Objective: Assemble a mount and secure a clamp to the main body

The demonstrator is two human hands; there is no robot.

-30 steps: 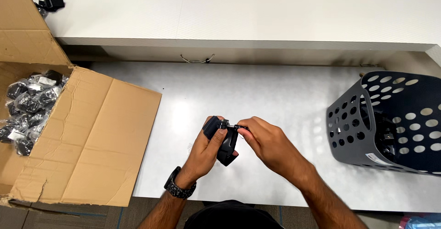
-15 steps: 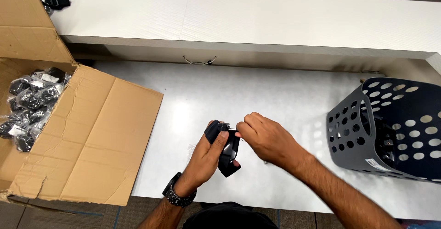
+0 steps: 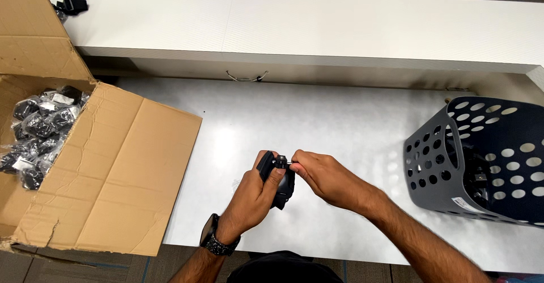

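White bench top [image 3: 340,118] with a raised shelf [image 3: 294,28] running along its far edge, pretty bare in the middle. Going left to right: a big open cardboard box [image 3: 113,181] hangs over the left edge, flap folded out flat onto the bench, and it's stuffed with small black parts in clear bags [image 3: 37,130].

Close to the near edge, roughly centre, the left hand [image 3: 252,195] is wrapped around a small black device [image 3: 279,181], thumb up on top. The device's long axis tilts from upper left down to lower right, lower end poking out below the fingers. The right hand [image 3: 323,178] comes in from the right and pinches at the top end with thumb and forefinger closed on some tiny bit there, too small to make out. So both hands meet on it, held just above the bench.

Over at the right edge sits a dark grey perforated basket [image 3: 481,164], tipped toward the hands, with something dark inside that I can't identify.
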